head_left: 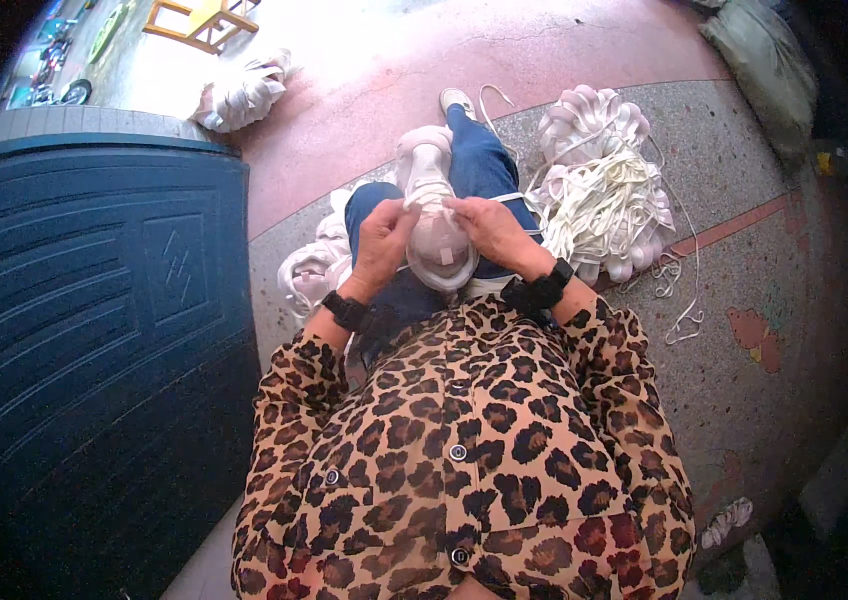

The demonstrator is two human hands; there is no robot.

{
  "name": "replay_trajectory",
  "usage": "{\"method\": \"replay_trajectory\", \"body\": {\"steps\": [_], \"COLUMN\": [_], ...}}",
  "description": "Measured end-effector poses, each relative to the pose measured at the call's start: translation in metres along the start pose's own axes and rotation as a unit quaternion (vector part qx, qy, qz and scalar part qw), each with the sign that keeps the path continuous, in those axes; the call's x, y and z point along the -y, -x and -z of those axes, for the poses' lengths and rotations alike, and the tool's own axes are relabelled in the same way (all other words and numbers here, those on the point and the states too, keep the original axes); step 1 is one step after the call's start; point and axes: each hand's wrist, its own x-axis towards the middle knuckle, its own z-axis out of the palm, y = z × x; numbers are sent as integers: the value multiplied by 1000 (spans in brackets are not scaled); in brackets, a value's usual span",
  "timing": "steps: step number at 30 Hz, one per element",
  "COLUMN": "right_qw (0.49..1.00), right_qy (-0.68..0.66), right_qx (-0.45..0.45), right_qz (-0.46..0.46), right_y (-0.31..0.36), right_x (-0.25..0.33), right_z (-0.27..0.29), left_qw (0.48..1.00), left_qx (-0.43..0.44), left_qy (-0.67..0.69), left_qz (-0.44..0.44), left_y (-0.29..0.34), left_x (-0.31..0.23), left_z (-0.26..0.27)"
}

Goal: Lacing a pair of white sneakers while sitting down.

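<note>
A pale pink and white shoe (441,245) rests on my lap between my thighs, its toe pointing away from me. White shoelace (431,192) crosses its upper. My left hand (382,243) is closed at the left edge of the lacing, thumb and fingertips pinched together there. From the other side my right hand (494,232) pinches close to the lacing, and a strand of white lace runs out to the right beside it. The fingertips are too small to show exactly how the lace passes through them.
Right of my legs lie a heap of loose white laces (599,205) and stacked pale shoe parts (594,120). More pale shoes (312,270) sit by my left thigh. A dark blue panelled door (104,320) fills the left side. Farther off are a wrapped bundle (244,92) and a wooden stool (206,22).
</note>
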Motion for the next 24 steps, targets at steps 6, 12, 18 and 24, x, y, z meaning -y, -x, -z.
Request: {"method": "replay_trajectory", "body": {"steps": [6, 12, 18, 24], "right_qw": [987, 998, 992, 979], "right_qy": [-76, -25, -22, 194], "right_qx": [3, -37, 12, 27], "right_qz": [-145, -46, -125, -53], "right_y": [-2, 1, -7, -21], "right_x": [6, -6, -12, -10], "right_z": [8, 1, -6, -13], "left_qw": [998, 982, 992, 975], "left_qx": [14, 37, -15, 33], "left_qy": [-63, -87, -107, -145], "left_qz": [-3, -166, -64, -165], "left_y": [15, 27, 28, 28], "left_x": [-20, -26, -25, -31], "left_z": [9, 13, 17, 15]}}
